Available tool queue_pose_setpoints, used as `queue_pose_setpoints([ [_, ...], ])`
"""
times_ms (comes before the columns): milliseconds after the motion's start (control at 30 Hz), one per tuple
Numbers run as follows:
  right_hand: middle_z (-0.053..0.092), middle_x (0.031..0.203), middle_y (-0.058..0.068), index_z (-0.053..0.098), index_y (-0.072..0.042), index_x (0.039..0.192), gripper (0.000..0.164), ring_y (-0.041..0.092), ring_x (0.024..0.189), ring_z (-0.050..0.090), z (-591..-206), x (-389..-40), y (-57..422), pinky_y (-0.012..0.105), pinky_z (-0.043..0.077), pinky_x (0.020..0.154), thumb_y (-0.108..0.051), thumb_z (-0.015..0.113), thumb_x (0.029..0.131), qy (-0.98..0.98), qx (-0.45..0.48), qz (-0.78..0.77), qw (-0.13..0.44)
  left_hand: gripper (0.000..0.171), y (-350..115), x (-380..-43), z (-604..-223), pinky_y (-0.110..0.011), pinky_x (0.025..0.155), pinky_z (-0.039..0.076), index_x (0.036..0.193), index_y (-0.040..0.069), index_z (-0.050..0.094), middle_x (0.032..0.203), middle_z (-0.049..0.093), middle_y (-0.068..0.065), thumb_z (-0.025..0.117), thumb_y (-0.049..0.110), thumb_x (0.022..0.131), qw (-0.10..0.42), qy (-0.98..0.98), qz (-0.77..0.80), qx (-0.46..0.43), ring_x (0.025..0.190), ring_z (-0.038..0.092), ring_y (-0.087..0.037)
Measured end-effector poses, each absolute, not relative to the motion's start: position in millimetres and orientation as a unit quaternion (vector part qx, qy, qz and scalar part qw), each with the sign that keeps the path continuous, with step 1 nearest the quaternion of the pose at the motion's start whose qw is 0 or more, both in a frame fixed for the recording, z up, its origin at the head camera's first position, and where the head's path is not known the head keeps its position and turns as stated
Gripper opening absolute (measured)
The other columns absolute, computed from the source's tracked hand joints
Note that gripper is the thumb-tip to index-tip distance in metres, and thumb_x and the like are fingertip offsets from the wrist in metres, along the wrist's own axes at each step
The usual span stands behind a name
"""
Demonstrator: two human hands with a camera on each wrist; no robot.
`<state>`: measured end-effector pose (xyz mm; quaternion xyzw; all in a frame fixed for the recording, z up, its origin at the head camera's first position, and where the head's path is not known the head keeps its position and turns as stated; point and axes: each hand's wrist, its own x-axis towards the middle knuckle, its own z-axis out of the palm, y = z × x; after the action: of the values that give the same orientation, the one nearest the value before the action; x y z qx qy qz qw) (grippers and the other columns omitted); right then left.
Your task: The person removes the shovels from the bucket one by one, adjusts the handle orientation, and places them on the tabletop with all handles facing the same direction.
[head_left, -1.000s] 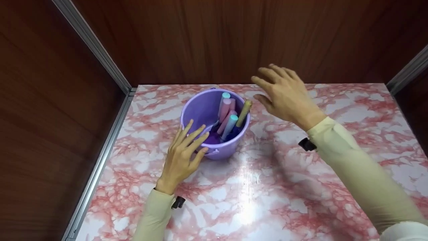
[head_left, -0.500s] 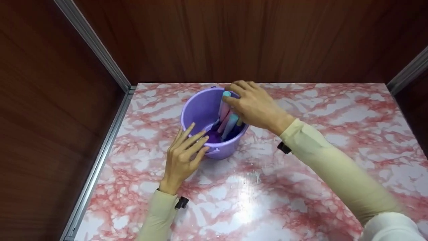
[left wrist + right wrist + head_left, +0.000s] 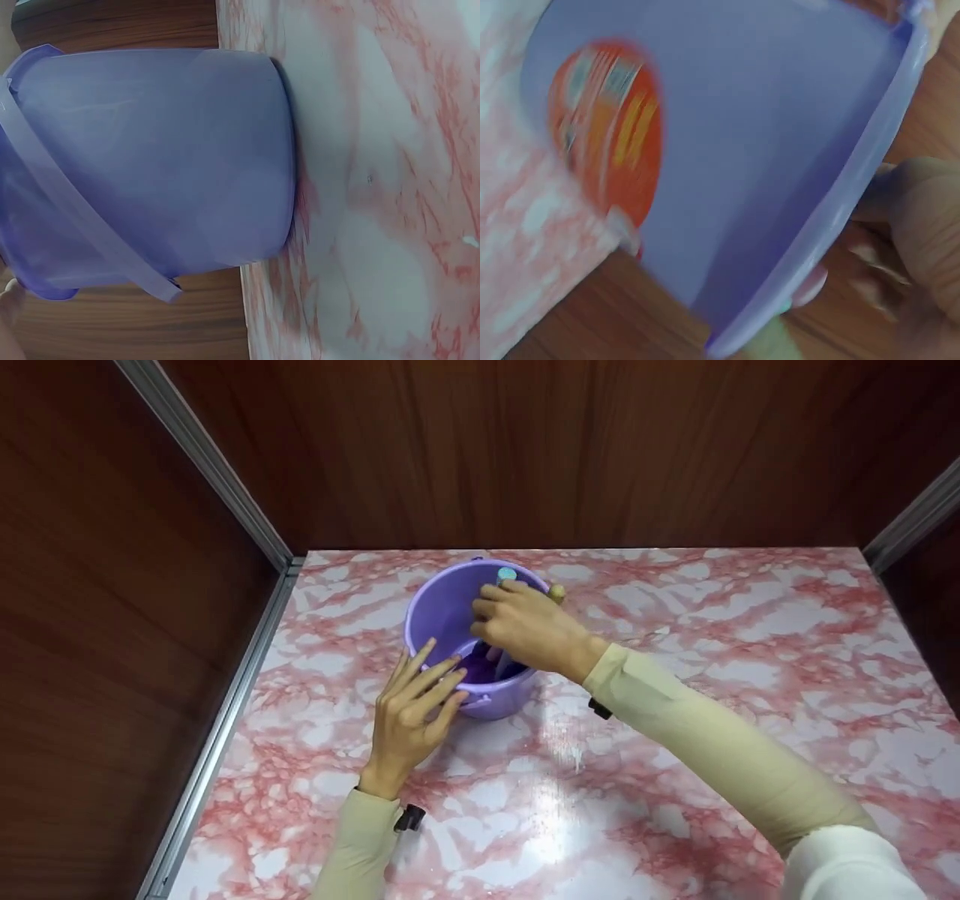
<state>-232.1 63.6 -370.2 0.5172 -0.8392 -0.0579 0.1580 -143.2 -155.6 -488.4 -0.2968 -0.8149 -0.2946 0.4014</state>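
Observation:
A purple bucket point(image 3: 510, 701) stands on the marbled table, several tool handles upright inside it. My left hand point(image 3: 409, 709) rests on its near left rim with fingers straight and spread. Over the bucket's mouth my right hand point(image 3: 529, 626) reaches among the handles, fingers bent downward; I cannot tell whether they grip one. A teal-ended handle point(image 3: 507, 575) shows just behind the knuckles, and a tan handle end point(image 3: 556, 592) sticks out at the right rim. A pink handle end point(image 3: 810, 286) shows past the rim in the right wrist view. The hand hides most other handles.
The pink-and-white marbled table point(image 3: 697, 682) extends right and forward. Dark wood panels point(image 3: 525, 450) stand behind and on both sides, with metal strips point(image 3: 202, 457) in the corners. The bucket's bail point(image 3: 82, 210) hangs down its side; an orange label point(image 3: 607, 127) is on its wall.
My right hand has come from the right of the bucket, leftward and down over the handles, now covering most of them. The left hand has stayed on the rim.

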Motion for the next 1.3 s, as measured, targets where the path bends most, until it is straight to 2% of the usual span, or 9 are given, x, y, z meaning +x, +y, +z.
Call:
queue_pose_setpoints([
  [133, 0.079, 0.106, 0.009, 0.083, -0.012, 0.103, 0.021, 0.028, 0.099, 0.074, -376.0, -230.2, 54.5, 0.041, 0.064, 0.089, -0.029, 0.079, 0.091, -0.867, 0.485, -0.071, 0.089, 0.029, -155.2, -143.4, -489.1, -0.066, 0.122, 0.041, 0.122, 0.013, 0.082, 0.132, 0.077, -0.005, 0.071, 0.033, 0.104, 0.402, -0.814, -0.297, -0.298, 0.140, 0.061, -0.038],
  [267, 0.080, 0.106, 0.012, 0.082, -0.010, 0.100, 0.016, 0.030, 0.097, 0.078, -378.9, -230.1, 43.7, 0.045, 0.068, 0.081, -0.025, 0.078, 0.095, -0.900, 0.425, -0.099, 0.009, 0.029, -155.2, -143.2, -490.0, -0.068, 0.120, 0.041, 0.122, 0.013, 0.082, 0.131, 0.077, -0.006, 0.071, 0.033, 0.104, 0.403, -0.812, -0.302, -0.296, 0.139, 0.062, -0.038],
  [433, 0.079, 0.117, 0.009, 0.081, -0.014, 0.111, 0.016, 0.029, 0.109, 0.074, -378.0, -228.5, 29.2, 0.043, 0.063, 0.096, -0.018, 0.071, 0.100, -0.908, 0.382, -0.166, -0.048, 0.029, -154.5, -144.0, -490.6, -0.069, 0.120, 0.041, 0.122, 0.012, 0.081, 0.130, 0.077, -0.006, 0.072, 0.032, 0.103, 0.405, -0.810, -0.303, -0.297, 0.139, 0.061, -0.039],
  [533, 0.078, 0.119, 0.007, 0.081, -0.017, 0.116, 0.020, 0.029, 0.109, 0.072, -378.7, -226.2, 22.6, 0.042, 0.060, 0.095, -0.016, 0.067, 0.101, -0.903, 0.376, -0.203, -0.055, 0.029, -154.0, -144.6, -490.7, -0.069, 0.120, 0.041, 0.122, 0.013, 0.081, 0.130, 0.077, -0.007, 0.072, 0.032, 0.103, 0.405, -0.810, -0.303, -0.297, 0.140, 0.061, -0.039],
  [700, 0.078, 0.119, 0.007, 0.081, -0.017, 0.118, 0.023, 0.028, 0.107, 0.072, -382.0, -224.0, 14.5, 0.042, 0.064, 0.083, -0.019, 0.062, 0.105, -0.895, 0.372, -0.240, -0.051, 0.029, -154.0, -144.8, -491.5, -0.067, 0.121, 0.041, 0.121, 0.013, 0.082, 0.130, 0.077, -0.007, 0.071, 0.033, 0.104, 0.406, -0.810, -0.304, -0.293, 0.140, 0.061, -0.038],
  [800, 0.077, 0.122, 0.006, 0.080, -0.018, 0.122, 0.025, 0.027, 0.109, 0.070, -383.8, -223.9, 11.3, 0.040, 0.063, 0.087, -0.019, 0.061, 0.105, -0.888, 0.375, -0.261, -0.052, 0.029, -154.1, -144.2, -492.2, -0.067, 0.121, 0.041, 0.121, 0.013, 0.082, 0.130, 0.077, -0.006, 0.070, 0.034, 0.104, 0.405, -0.812, -0.304, -0.289, 0.140, 0.061, -0.037],
  [933, 0.074, 0.126, 0.006, 0.078, -0.020, 0.127, 0.028, 0.025, 0.113, 0.064, -383.7, -224.4, 9.3, 0.038, 0.054, 0.097, -0.022, 0.060, 0.106, -0.876, 0.378, -0.293, -0.055, 0.029, -154.1, -143.7, -492.3, -0.067, 0.122, 0.040, 0.121, 0.013, 0.082, 0.131, 0.077, -0.005, 0.070, 0.034, 0.104, 0.404, -0.812, -0.305, -0.290, 0.140, 0.061, -0.038],
  [1300, 0.072, 0.130, 0.002, 0.076, -0.021, 0.131, 0.033, 0.025, 0.119, 0.056, -378.6, -218.9, 8.7, 0.038, 0.046, 0.102, -0.025, 0.050, 0.110, -0.868, 0.372, -0.326, -0.044, 0.029, -154.3, -143.4, -491.5, -0.069, 0.120, 0.040, 0.121, 0.013, 0.081, 0.132, 0.076, -0.006, 0.071, 0.033, 0.104, 0.405, -0.811, -0.305, -0.291, 0.141, 0.060, -0.039],
])
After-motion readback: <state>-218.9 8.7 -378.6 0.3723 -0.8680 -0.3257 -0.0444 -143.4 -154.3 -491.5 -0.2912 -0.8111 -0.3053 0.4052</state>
